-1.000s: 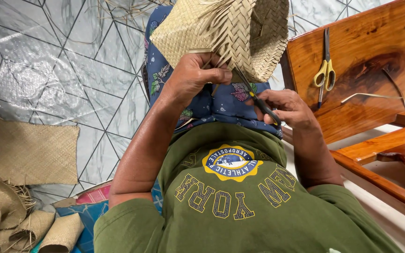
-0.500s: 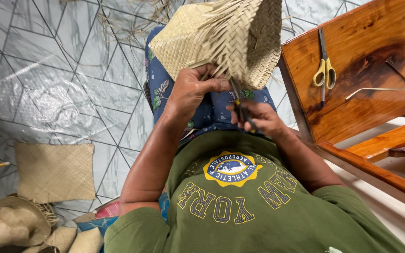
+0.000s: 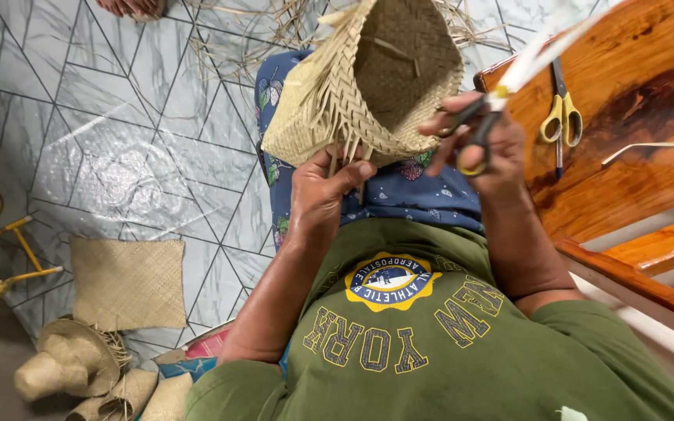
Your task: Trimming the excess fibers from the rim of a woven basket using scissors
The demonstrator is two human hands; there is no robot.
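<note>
The woven palm-leaf basket [image 3: 368, 86] rests tipped on the person's lap, its open mouth turned toward the camera and loose strip ends bristling from its lower rim. The left hand [image 3: 323, 195] pinches that rim from below, its grip closed on the basket with the thumb pressed over the fringe. The right hand [image 3: 487, 152] has its grip closed around a pair of dark-handled scissors [image 3: 473, 129], held beside the basket's right edge, and a pale leaf strip [image 3: 544, 51] runs up from the same fingers. Trimming well here looks to call for a firm hold on the rim, one stray end isolated at a time, and blades kept clear of the weave. A second, yellow-handled pair of scissors [image 3: 559, 117] lies on the wooden bench [image 3: 641, 156] near its left edge. A flat woven mat [image 3: 128, 282] lies on the tiled floor [image 3: 118, 140].
</note>
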